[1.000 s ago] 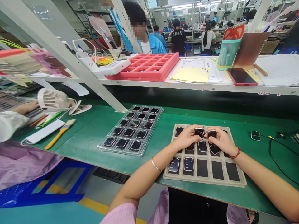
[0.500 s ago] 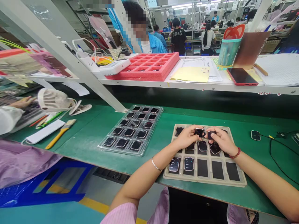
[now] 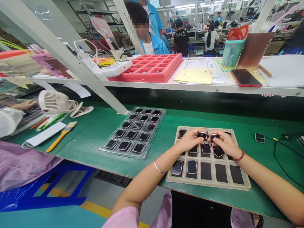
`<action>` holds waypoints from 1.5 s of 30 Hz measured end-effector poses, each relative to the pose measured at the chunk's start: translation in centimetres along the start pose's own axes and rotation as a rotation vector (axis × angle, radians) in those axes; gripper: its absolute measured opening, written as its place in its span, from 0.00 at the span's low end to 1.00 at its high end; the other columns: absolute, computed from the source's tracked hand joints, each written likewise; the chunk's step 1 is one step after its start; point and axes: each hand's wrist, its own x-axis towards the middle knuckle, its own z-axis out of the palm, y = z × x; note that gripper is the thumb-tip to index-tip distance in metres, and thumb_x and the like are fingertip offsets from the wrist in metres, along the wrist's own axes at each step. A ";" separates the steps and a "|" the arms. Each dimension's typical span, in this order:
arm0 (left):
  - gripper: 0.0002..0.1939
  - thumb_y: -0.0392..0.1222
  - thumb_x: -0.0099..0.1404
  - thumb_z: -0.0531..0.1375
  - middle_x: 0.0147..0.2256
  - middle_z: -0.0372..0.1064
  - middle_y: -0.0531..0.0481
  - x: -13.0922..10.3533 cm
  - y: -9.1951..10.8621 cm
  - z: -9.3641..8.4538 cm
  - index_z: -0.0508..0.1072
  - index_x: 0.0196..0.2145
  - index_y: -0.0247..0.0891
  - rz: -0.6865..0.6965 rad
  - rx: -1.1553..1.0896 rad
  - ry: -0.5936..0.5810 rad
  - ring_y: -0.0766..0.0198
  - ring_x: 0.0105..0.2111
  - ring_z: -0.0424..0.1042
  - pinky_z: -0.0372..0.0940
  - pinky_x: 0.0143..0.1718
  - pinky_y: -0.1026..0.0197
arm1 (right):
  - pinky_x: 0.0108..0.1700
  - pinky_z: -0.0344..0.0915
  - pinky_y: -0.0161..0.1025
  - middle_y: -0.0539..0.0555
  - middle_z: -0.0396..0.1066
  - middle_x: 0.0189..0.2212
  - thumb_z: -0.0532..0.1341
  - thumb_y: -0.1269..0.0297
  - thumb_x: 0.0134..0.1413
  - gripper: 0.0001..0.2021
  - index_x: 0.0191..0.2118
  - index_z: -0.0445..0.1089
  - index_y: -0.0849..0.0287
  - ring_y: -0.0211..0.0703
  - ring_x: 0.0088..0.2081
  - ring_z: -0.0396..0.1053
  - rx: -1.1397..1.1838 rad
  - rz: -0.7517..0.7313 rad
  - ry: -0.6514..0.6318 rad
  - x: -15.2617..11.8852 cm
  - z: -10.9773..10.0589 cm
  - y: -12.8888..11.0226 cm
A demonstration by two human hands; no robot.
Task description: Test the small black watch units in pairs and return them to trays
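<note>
Above the back rows of a beige tray (image 3: 207,183), my left hand (image 3: 191,139) grips a square watch (image 3: 201,135) with a dark screen. Close beside it, my right hand (image 3: 223,141) pinches another dark square watch (image 3: 214,136). The two watches are held almost side by side, both faces dark. Under the hands, several watches lie in the tray's compartments, some partly hidden. In the front row a left watch (image 3: 177,167) and one beside it (image 3: 192,167) show dim faces; the compartments to their right show bare black pads.
A clear tray (image 3: 152,139) of dark watch faces lies left of the beige one. Further left are a brush (image 3: 62,136) and a fan (image 3: 54,102). A cabled watch (image 3: 259,137) sits right. The shelf holds a red foam tray (image 3: 163,76) and a phone (image 3: 246,78). People are behind.
The two front-row watch screens showed text before and are now dim. Both held watches have tilted slightly. Behind the shelf, the person in blue has shifted and another blue-clad person shows.
</note>
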 end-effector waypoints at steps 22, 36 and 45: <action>0.21 0.35 0.57 0.58 0.39 0.72 0.43 0.2 -0.7 -0.1 0.67 0.50 0.34 0.018 -0.029 -0.044 0.61 0.34 0.75 0.63 0.29 0.65 | 0.37 0.68 0.41 0.54 0.70 0.34 0.57 0.71 0.53 0.11 0.43 0.66 0.57 0.44 0.36 0.70 -0.143 -0.089 0.001 0.1 -0.1 0.7; 0.26 0.29 0.51 0.60 0.41 0.72 0.44 0.1 -0.6 -0.1 0.67 0.50 0.36 -0.006 -0.100 -0.030 0.62 0.37 0.74 0.64 0.34 0.65 | 0.43 0.68 0.45 0.55 0.70 0.37 0.58 0.72 0.51 0.13 0.44 0.64 0.57 0.46 0.41 0.70 -0.129 -0.085 -0.005 0.0 0.0 0.3; 0.31 0.41 0.46 0.69 0.29 0.69 0.50 -1.3 2.6 -1.6 0.69 0.48 0.34 -0.068 -0.668 -0.200 0.79 0.14 0.60 0.48 0.14 0.73 | 0.35 0.69 0.41 0.56 0.71 0.38 0.60 0.65 0.52 0.13 0.45 0.65 0.57 0.46 0.36 0.70 -0.092 -0.032 0.009 -0.3 0.0 0.3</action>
